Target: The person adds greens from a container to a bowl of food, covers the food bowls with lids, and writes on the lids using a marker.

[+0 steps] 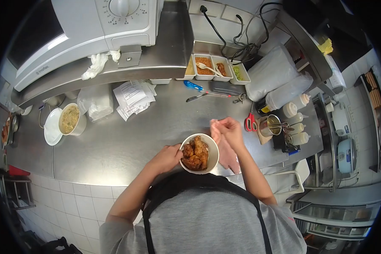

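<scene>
A white paper bowl [213, 155] of browned chicken pieces [195, 153] stands at the front edge of the steel counter. My left hand [167, 158] is closed on the bowl's left rim. Just beyond the bowl's right side, my right hand [229, 130] pinches the upper end of a pink cloth [227, 157]. The rest of that cloth hangs down beside the bowl, partly hidden by it. Red-handled scissors [250, 123] lie to the right of my right hand, near a metal pot [270, 125] with utensils in it.
Squeeze bottles [299, 139] line the counter's right side. At the back are small trays of toppings [204, 66], pens [197, 97] and a blue cutter [193, 85]. Paper slips [134, 98], a plastic bag [95, 101] and a food tub [74, 120] stand left, below a shelf with a microwave [84, 31].
</scene>
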Motion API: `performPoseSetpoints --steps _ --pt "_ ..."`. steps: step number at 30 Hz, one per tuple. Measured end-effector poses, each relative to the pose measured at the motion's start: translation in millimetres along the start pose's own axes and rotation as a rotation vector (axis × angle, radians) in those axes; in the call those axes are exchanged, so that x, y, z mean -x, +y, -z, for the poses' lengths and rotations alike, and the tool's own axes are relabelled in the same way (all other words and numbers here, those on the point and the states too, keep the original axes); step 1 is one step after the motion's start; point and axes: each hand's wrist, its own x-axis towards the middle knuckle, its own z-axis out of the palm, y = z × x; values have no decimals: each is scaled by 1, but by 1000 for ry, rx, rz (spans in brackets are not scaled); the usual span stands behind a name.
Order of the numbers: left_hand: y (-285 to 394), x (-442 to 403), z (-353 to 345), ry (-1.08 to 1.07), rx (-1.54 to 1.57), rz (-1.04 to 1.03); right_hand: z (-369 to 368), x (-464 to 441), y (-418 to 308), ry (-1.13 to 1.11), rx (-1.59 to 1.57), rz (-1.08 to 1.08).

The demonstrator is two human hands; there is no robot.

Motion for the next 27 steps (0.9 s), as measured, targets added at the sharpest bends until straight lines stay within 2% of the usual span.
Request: performPoseSetpoints --steps 3,7,8,10,14,15,18,21,25,27 --pt "10 -12 17 73 -56 -37 14 6 -11 -227 25 -79" --pt "15 -69 17 85 -174 -231 -14 14 -19 -322 650 291" --pt "19 -80 18 20 -179 -232 -19 12 -12 -298 716 476" --pt "25 -97 21 -108 -192 -233 -27 13 -8 -301 753 479" --pt "16 -98 19 -59 -218 -342 -22 25 -2 -218 802 511" --pt "13 -94 20 -49 -214 -340 -21 32 -4 -183 821 529" --pt "13 -74 26 11 -210 -289 -15 61 -11 -93 892 411" --pt "12 -56 30 55 -172 -218 -14 72 -2 -77 812 376" --pt "-1 -55 30 85 -225 -188 -15 32 -13 -299 853 424" --pt "8 -68 31 69 -209 -296 -19 0 -15 -462 800 512"
